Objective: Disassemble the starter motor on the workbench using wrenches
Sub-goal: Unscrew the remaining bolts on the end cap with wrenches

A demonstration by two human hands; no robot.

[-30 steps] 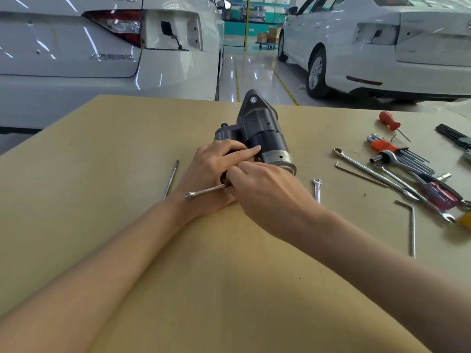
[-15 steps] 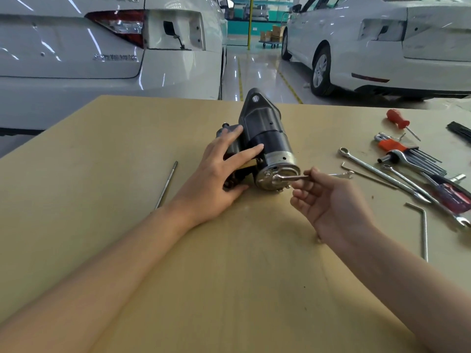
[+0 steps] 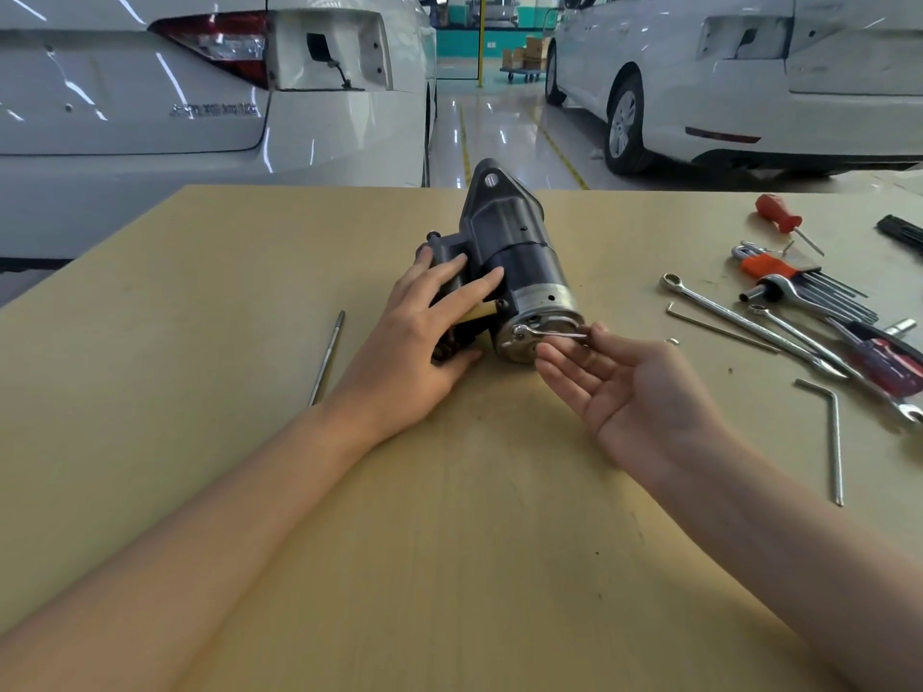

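The fingers (image 3: pixel 464 287) of the left hand (image 3: pixel 424 337) lie straight and spread over the dark side of the starter motor (image 3: pixel 514 272), pressing it down, while the right hand (image 3: pixel 629 392) turns palm up and pinches the shaft of a small wrench (image 3: pixel 549 333) between thumb and forefinger, its other fingers loose. The wrench's head sits on the motor's shiny round end cap. The motor lies near the middle of a smooth tan wooden workbench (image 3: pixel 449 541). A thin steel rod (image 3: pixel 327 357) lies to the left; long wrenches (image 3: pixel 739 322), hex keys (image 3: pixel 819 292) and a bent steel key (image 3: pixel 834 437) lie to the right. Beyond stand white cars (image 3: pixel 200 92) on a glossy floor (image 3: pixel 499 132).
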